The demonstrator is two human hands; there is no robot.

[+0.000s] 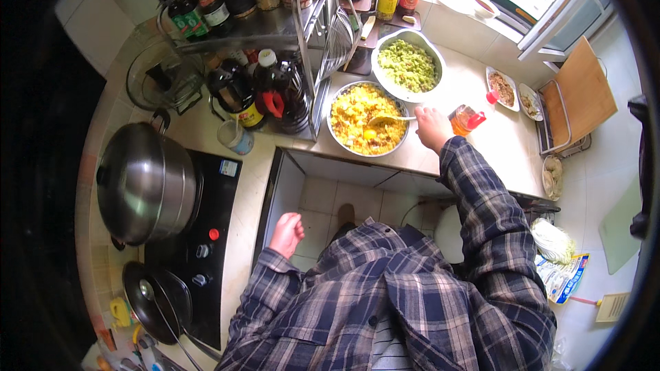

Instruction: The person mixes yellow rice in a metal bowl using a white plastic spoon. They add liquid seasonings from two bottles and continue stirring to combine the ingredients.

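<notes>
My right hand (432, 129) is closed round the handle end of a spoon (393, 118). The spoon's bowl rests in crumbly yellow food (357, 111), which looks like scrambled egg, in a round bowl (332, 124) on the counter. A round, glossy spot like an egg yolk (370, 135) lies on that food near the spoon. Just behind stands a white bowl (440, 82) of chopped green vegetable. Beside my right hand is a bottle of amber liquid with a red cap (465, 121). My left hand (287, 234) hangs before my body, fingers curled, with nothing visible in it.
At left, a large lidded pot (148, 185) sits on the black stove (213, 213), with a wok (148, 299) nearer me. A metal rack (254, 31) carries bottles and jars. Small dishes (505, 89) and a wooden cutting board (581, 96) stand at right, beneath an open window.
</notes>
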